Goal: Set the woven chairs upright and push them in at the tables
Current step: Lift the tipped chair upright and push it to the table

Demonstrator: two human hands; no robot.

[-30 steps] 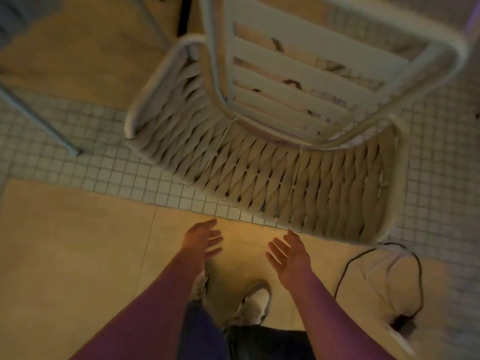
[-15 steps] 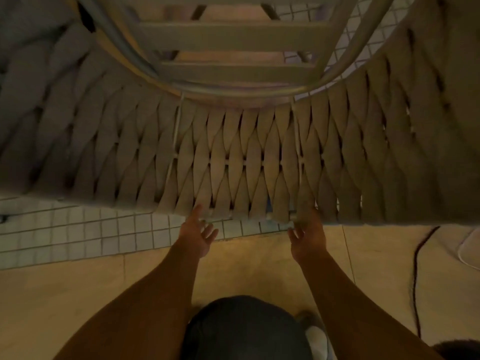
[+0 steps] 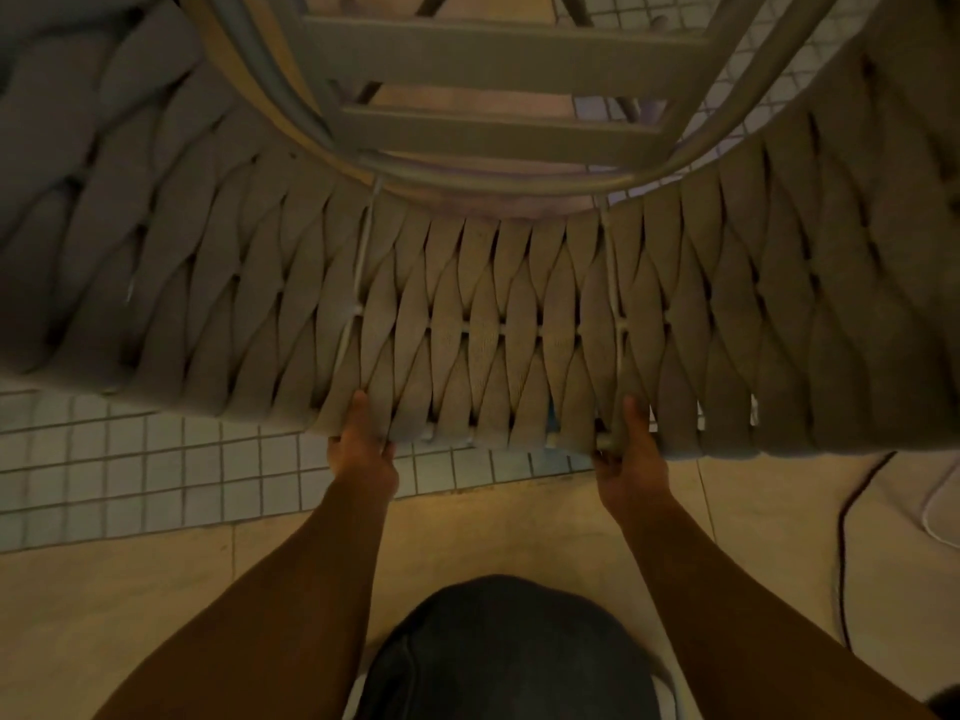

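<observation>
The floor is laid in two finishes: a band of small square pale tiles (image 3: 156, 475) with dark grout, and beside it large smooth beige slabs (image 3: 130, 605) lit warm yellow. A thin black cable (image 3: 844, 537) snakes over the slabs at the right. The light is dim overall, with deep shadow toward the top left.

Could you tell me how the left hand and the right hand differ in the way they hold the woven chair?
The left hand grips the lower edge of the woven chair over plain webbing; the right hand grips where a pale upright rod meets that edge. The left hand sits above the small floor tiles, while the right hand sits above the larger tan floor slabs. Both have a thumb laid up on the weave.
</observation>
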